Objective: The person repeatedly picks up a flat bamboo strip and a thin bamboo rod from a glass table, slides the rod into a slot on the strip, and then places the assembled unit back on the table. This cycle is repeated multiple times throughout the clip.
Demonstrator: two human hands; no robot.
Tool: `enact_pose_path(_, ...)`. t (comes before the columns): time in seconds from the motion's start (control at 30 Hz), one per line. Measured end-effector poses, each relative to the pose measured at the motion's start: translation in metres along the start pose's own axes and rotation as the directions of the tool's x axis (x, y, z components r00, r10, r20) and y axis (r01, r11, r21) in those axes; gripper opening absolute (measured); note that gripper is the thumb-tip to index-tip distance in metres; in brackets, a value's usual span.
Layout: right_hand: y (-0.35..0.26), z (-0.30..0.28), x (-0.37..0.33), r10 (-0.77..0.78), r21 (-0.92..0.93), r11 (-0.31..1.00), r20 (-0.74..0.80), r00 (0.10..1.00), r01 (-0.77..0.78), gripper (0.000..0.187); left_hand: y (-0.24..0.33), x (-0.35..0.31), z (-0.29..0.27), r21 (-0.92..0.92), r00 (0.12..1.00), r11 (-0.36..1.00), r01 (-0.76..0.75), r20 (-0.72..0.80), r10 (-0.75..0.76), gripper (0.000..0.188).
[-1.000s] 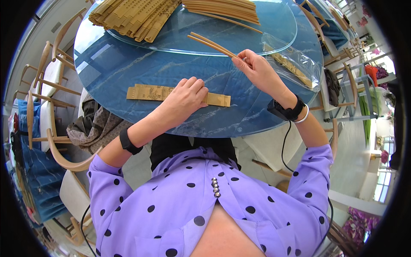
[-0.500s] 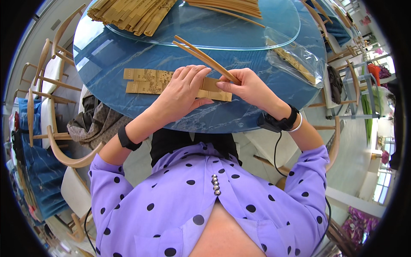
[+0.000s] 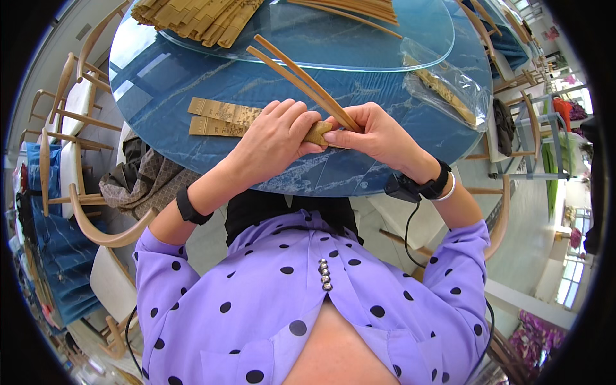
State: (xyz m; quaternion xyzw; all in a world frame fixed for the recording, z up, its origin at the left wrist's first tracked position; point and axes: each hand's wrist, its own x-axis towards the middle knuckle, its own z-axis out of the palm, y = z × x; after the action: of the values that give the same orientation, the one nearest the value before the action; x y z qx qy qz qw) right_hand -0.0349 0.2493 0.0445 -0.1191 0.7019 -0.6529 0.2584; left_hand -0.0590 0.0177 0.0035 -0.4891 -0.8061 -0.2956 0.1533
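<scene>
A pair of light brown chopsticks (image 3: 289, 79) is pinched near one end by my right hand (image 3: 375, 131), their other ends pointing up and to the left. My left hand (image 3: 273, 138) is closed around a gold-brown paper chopstick sleeve (image 3: 317, 133). That sleeve's right end bulges between the two hands, and my right thumb and fingers touch it. Two flat printed sleeve ends (image 3: 218, 110) stick out left of my left hand, over the table. My palm hides which of them belongs to the gripped sleeve.
A glass turntable (image 3: 308, 56) sits on the blue marbled table (image 3: 154, 122). It carries a pile of sleeves (image 3: 199, 20) and loose chopsticks (image 3: 359, 9). A clear plastic bag (image 3: 471, 96) with a sleeve inside lies at the right. Wooden chairs (image 3: 115, 239) stand around.
My left hand has gone from lying over the flat sleeves to gripping one, whose right end is now raised and bulging. The chopsticks have spread slightly apart and tilted more upright.
</scene>
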Motion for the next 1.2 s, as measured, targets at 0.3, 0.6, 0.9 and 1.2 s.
enact_pose_path(0.3, 0.012, 0.005, 0.002, -0.024, 0.010, 1.000, -0.069, 0.997, 0.024, 0.019, 0.004, 0.001, -0.001, 0.084, 1.000, 0.996, -0.023, -0.003, 0.023, 0.041)
enact_pose_path(0.6, 0.005, 0.011, 0.003, -0.030, -0.097, 0.995, -0.124, 0.992, 0.018, 0.010, 0.004, 0.000, 0.002, 0.179, 0.996, 0.980, -0.083, -0.001, 0.084, 0.041)
enact_pose_path(0.9, -0.003, 0.004, -0.003, -0.027, -0.287, 0.958, -0.161, 0.987, -0.021, 0.024, 0.000, -0.003, -0.002, 0.157, 0.998, 0.986, -0.059, -0.008, 0.061, 0.039)
enact_pose_path(1.2, -0.013, -0.028, -0.048, -0.659, -0.961, 0.255, -0.094, 0.746, 0.104, 0.024, -0.015, -0.010, -0.017, 0.137, 0.997, 0.989, 0.051, -0.068, -0.042, 0.040)
